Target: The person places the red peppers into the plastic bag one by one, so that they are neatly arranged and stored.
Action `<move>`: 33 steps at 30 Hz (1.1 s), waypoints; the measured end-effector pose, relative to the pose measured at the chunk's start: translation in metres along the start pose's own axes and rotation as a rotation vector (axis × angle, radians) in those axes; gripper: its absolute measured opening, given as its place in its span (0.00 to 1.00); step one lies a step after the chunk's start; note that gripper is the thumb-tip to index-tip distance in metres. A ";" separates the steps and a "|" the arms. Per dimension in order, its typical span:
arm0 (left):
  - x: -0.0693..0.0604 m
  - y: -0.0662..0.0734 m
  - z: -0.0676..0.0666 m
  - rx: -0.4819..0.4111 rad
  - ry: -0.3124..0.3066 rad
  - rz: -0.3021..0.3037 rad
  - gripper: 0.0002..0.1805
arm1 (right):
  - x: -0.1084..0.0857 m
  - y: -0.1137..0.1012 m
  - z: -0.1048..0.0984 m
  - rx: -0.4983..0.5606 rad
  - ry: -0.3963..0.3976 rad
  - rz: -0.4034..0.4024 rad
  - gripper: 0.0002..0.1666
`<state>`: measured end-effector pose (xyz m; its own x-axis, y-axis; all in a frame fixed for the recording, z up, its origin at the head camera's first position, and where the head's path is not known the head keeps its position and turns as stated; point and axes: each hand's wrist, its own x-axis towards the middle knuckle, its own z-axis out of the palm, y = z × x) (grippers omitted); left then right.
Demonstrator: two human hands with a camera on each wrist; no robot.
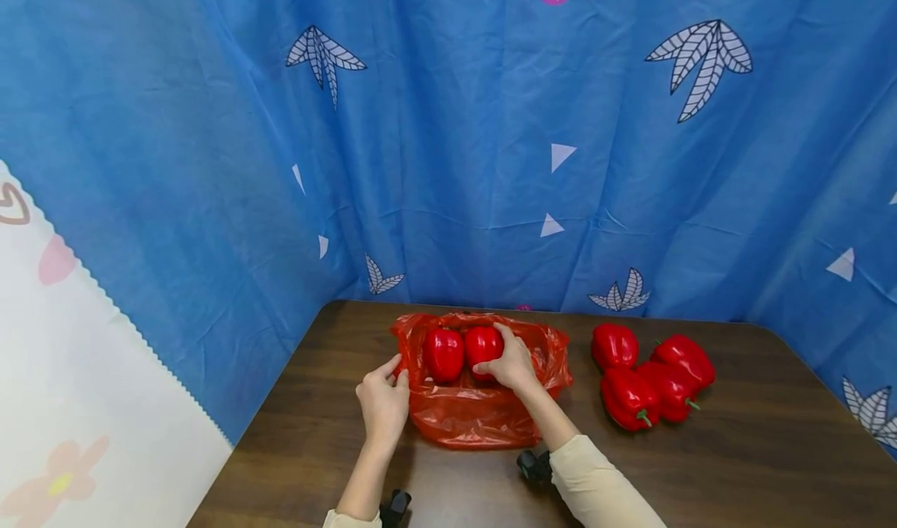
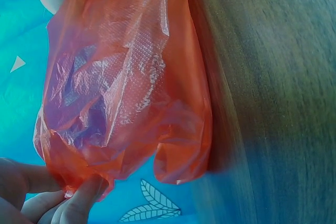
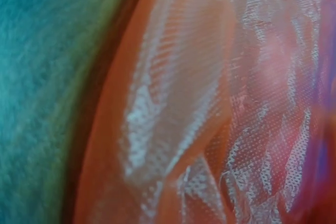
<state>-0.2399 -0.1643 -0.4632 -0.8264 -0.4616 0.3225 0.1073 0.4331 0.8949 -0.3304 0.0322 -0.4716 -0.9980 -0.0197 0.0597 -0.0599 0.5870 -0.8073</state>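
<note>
A thin, see-through red plastic bag (image 1: 469,419) lies spread on the table with its mouth toward the top. Two glossy red bell peppers sit side by side in it, a left pepper (image 1: 443,354) and a right pepper (image 1: 483,346). My right hand (image 1: 514,360) grips the right pepper between thumb and fingers. At the bag's left edge my left hand (image 1: 385,403) pinches the plastic; the left wrist view shows its fingertips (image 2: 86,195) closed on the crumpled film. In the right wrist view the bag (image 3: 173,103) fills most of the picture and hides the right hand.
Several more red bell peppers (image 1: 631,396) with green stems lie in a cluster on the right of the brown wooden table (image 1: 764,434). A blue patterned curtain (image 1: 448,162) hangs behind the table's back edge, and a white patterned cloth (image 1: 84,403) hangs at the left.
</note>
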 end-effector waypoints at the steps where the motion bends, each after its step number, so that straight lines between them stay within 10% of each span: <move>1: 0.000 0.000 0.000 0.000 -0.001 0.000 0.16 | 0.000 0.001 0.001 -0.004 0.001 0.000 0.55; 18: 0.000 0.004 0.003 0.009 0.003 0.012 0.16 | -0.011 -0.008 -0.018 -0.056 -0.016 -0.049 0.53; 33: -0.001 0.000 0.000 0.015 0.015 0.015 0.17 | -0.048 0.000 -0.102 0.083 0.087 -0.247 0.41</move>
<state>-0.2394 -0.1636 -0.4633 -0.8165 -0.4664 0.3403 0.1109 0.4518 0.8852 -0.2810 0.1156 -0.4145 -0.9479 -0.0825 0.3078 -0.3061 0.5043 -0.8075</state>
